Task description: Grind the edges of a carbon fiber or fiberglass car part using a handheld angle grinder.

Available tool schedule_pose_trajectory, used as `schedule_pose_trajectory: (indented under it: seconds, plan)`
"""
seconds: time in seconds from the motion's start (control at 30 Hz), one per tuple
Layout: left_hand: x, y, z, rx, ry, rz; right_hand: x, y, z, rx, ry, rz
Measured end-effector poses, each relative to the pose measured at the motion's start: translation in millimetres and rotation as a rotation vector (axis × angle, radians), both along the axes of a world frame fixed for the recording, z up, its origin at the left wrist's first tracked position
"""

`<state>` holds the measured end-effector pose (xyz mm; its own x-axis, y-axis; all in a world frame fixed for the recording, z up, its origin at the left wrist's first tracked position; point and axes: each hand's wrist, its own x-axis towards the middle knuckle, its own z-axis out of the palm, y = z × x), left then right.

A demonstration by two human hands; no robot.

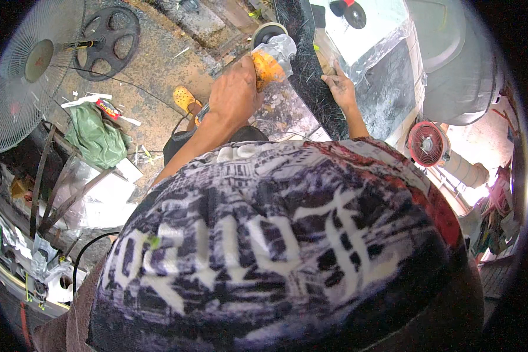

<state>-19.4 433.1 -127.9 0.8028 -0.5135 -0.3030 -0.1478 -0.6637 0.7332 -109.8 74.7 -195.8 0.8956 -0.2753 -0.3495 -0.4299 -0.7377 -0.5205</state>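
Observation:
My left hand (234, 91) is wrapped round an angle grinder (269, 64) with an orange body and a greyish, plastic-looking cover over its head. The grinder's round disc (270, 34), dark with a pale rim, sits close to the edge of a dark, fibrous-looking panel (322, 108). Whether disc and panel touch, I cannot tell. Fingers apart, my right hand (342, 92) rests at the panel's right side, by a translucent tan strip (327, 58), and holds nothing that I can see. A loose black disc (355, 16) lies on the white surface beyond.
A large fan (38, 61) and its round base (107, 44) stand at left. Near them lies a green plastic bag (98, 135) among scraps. A yellow clog (185, 99) shows below my left arm. At right are a red round fan (426, 144) and a large grey rounded shell (457, 76).

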Motion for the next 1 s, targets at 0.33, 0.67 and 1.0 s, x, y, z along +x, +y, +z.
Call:
schedule_pose_trajectory:
  seconds: [0.33, 0.67, 1.0]
  plan:
    - [43, 5, -6, -0.079, 0.008, 0.140, -2, -1, -7, 0.022, -0.016, -0.004]
    - [39, 27, -7, -0.168, 0.019, 0.263, 2, 4, 0, -0.018, 0.044, -0.015]
    - [4, 7, -6, -0.099, 0.022, 0.103, -3, -3, -7, -0.025, -0.006, 0.014]
